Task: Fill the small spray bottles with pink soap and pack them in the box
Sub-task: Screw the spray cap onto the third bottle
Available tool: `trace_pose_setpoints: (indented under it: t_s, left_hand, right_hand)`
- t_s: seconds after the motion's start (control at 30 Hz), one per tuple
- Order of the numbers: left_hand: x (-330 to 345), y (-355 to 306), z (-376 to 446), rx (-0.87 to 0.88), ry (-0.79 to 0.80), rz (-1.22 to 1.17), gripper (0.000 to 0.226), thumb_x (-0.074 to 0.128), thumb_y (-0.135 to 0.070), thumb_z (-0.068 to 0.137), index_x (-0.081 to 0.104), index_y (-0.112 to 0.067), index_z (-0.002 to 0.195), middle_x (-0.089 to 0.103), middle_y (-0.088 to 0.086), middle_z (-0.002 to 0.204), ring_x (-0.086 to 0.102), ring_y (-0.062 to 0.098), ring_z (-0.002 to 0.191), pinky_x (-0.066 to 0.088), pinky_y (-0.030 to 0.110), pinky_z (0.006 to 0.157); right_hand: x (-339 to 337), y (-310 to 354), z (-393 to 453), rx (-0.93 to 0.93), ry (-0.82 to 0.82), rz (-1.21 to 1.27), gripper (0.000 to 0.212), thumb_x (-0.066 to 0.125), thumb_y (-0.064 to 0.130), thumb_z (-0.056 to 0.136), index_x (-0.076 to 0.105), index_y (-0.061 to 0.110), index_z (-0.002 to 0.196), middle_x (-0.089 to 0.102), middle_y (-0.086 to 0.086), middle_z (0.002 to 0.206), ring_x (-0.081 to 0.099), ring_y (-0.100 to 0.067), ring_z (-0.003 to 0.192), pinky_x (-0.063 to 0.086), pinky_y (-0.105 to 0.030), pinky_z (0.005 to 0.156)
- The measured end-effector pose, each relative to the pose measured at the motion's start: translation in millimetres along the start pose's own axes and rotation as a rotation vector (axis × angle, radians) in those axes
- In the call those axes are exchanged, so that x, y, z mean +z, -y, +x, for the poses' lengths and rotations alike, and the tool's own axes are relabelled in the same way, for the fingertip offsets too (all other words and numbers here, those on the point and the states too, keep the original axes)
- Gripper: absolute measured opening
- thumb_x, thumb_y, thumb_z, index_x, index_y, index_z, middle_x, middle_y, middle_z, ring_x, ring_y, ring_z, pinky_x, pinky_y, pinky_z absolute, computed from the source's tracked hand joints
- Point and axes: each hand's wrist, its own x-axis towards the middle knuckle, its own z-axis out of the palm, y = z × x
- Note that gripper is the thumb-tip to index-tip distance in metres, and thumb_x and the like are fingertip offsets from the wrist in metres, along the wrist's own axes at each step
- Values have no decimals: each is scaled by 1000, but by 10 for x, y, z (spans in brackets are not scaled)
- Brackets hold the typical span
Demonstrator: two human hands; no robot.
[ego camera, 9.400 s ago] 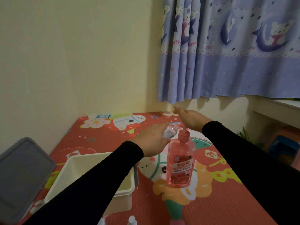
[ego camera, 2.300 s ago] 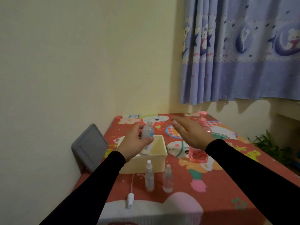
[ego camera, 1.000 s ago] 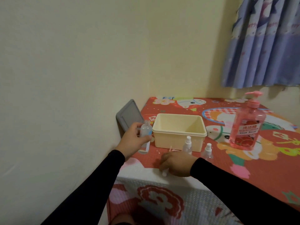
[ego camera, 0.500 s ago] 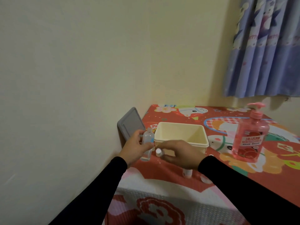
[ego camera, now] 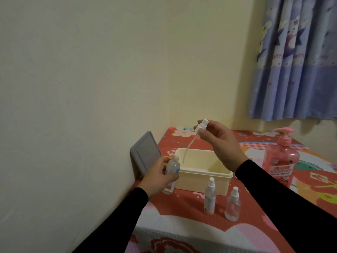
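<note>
Left hand (ego camera: 158,178) gripping open small bottle (ego camera: 171,172) upright at box's (ego camera: 202,178) 9 o'clock, right hand (ego camera: 220,143) pinching spray head (ego camera: 202,125) above box, tube dangling, two capped bottles (ego camera: 210,197) at box's 6 o'clock, pink soap (ego camera: 280,161) at 3 o'clock on surface (ego camera: 182,207).

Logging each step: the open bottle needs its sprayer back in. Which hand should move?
Right. The right hand already pinches the sprayer, its tube hanging just above the open bottle that the left hand holds upright.
</note>
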Motion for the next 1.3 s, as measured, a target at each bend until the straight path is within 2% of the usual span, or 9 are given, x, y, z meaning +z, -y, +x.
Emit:
trace_pose_setpoints:
  t_s: [0.1,0.2,0.33,0.57,0.77,0.93,1.1,1.3]
  left_hand:
    - [32,3,17,-2,29,-26,47,76,-16,80,50,-31,116,65,6,116,65,22,103,56,37,88]
    - [59,-28,2,7,57,-26,49,76,-16,80,49,-29,119,65,6,116,65,20,103,56,31,85]
    - [100,-75,6,31,71,-7,45,76,-15,80,50,-29,115,65,8,114,64,23,103,55,38,89]
    - [134,-150,37,57,76,29,49,78,-27,74,51,-29,115,69,2,108,67,20,99,54,45,92]
    - [194,-261,25,99,98,8,52,76,-40,66,53,-32,112,71,0,104,68,20,98,53,47,92]
    - [246,-303,24,138,110,-34,45,75,-37,70,55,-37,110,71,1,102,68,20,96,53,45,94]
    - [264,-322,23,147,144,-82,40,75,-28,78,57,-31,113,71,4,102,68,23,97,54,42,92]
    - [266,-363,6,163,162,-132,36,72,-22,85,61,-30,117,72,2,106,68,21,100,55,39,92]
  right_hand:
    - [-11,33,24,-1,-32,53,25,59,7,93,61,12,117,71,-2,109,67,-4,97,53,-20,89]
    - [-20,41,25,-11,-45,47,23,59,9,93,62,16,115,72,0,109,67,-8,102,51,-24,95]
    - [-13,22,25,-15,-41,32,23,60,10,93,62,19,113,72,1,108,67,-6,101,53,-22,91]
    - [-2,-91,-25,28,-1,-7,26,64,11,90,64,14,116,73,4,105,68,-3,98,52,-14,80]
    - [29,-205,-90,88,77,-46,19,63,13,91,67,13,110,73,-5,107,67,-9,99,52,-22,84]
    - [17,-266,-146,129,122,-63,18,59,10,93,67,6,108,71,-8,103,66,-13,95,53,-29,89]
    - [-1,-276,-176,175,123,0,17,56,9,94,67,4,106,68,-11,98,64,-22,94,53,-36,92]
    - [-12,-249,-202,205,147,52,17,54,7,95,68,11,104,71,-11,102,68,-19,95,57,-27,84]
